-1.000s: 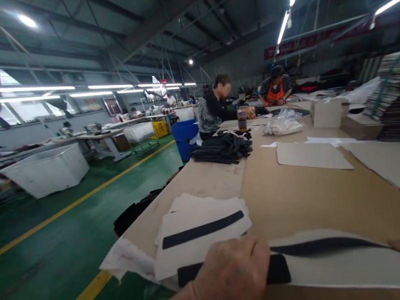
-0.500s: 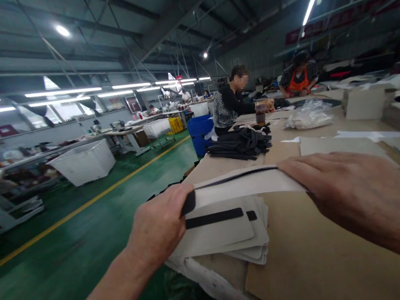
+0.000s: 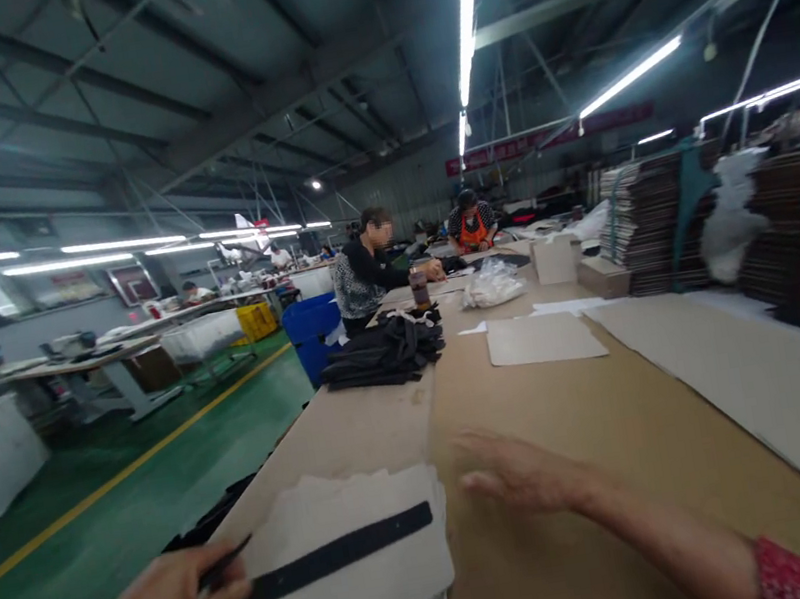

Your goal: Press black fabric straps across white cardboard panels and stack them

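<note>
At the table's left edge, a stack of pale boards lies with rounded corners showing. Across the top board runs a black strip. My left hand is at the stack's left end, fingers pinched on a thin dark piece that looks like another black strip; its far end is hidden by the hand. To the right of the stack, my right hand hovers over the brown tabletop, empty, slightly blurred, with fingers stretched out.
Farther up the table lie a pile of black strips, a pale sheet, a clear plastic bag and a drink cup. Tall board stacks stand right. Two co-workers work at the far end.
My view has swung right. My right hand has let go of the pale board that both hands held by its ends, and the board now rests on the stack.
</note>
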The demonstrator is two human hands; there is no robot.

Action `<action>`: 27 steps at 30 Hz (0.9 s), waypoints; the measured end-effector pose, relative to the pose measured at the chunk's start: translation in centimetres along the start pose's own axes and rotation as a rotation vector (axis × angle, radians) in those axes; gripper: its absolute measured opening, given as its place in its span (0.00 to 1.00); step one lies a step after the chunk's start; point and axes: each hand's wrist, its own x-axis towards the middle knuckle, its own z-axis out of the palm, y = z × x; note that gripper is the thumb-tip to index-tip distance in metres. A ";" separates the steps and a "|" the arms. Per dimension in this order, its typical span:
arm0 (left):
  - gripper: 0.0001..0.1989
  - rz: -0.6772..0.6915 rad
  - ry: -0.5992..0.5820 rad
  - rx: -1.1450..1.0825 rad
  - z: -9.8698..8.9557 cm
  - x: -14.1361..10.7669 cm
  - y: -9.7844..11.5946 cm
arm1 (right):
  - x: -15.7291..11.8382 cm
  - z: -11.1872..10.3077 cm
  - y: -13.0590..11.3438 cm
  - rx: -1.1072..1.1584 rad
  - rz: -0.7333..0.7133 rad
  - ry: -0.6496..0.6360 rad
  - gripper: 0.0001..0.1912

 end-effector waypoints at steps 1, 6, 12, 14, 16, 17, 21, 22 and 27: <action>0.17 -0.002 -0.023 0.053 -1.5 1.5 2.5 | 0.0 -1.4 2.1 -0.036 0.100 0.086 0.33; 0.14 0.163 0.089 0.246 -4.3 12.6 15.3 | -0.8 -7.9 14.4 -0.156 0.541 0.369 0.23; 0.11 0.294 0.113 0.209 1.4 28.6 28.3 | -1.5 -14.1 26.7 -0.252 0.847 0.510 0.22; 0.11 0.315 0.095 0.175 3.9 32.8 31.9 | -0.7 -15.0 29.9 -0.269 0.902 0.525 0.22; 0.14 0.330 0.067 0.132 6.4 36.2 35.0 | 0.4 -15.4 32.5 -0.282 0.934 0.530 0.22; 0.15 0.332 0.052 0.109 7.5 37.6 36.2 | 1.1 -15.5 33.6 -0.286 0.939 0.528 0.23; 0.17 0.310 0.020 0.020 11.4 42.2 39.5 | 3.3 -15.4 36.8 -0.294 0.924 0.517 0.27; 0.17 0.301 0.020 0.001 12.1 43.0 39.9 | 3.8 -15.3 37.3 -0.296 0.923 0.515 0.27; 0.20 0.297 0.018 -0.082 14.0 46.1 40.6 | 5.0 -15.3 39.2 -0.301 0.947 0.521 0.23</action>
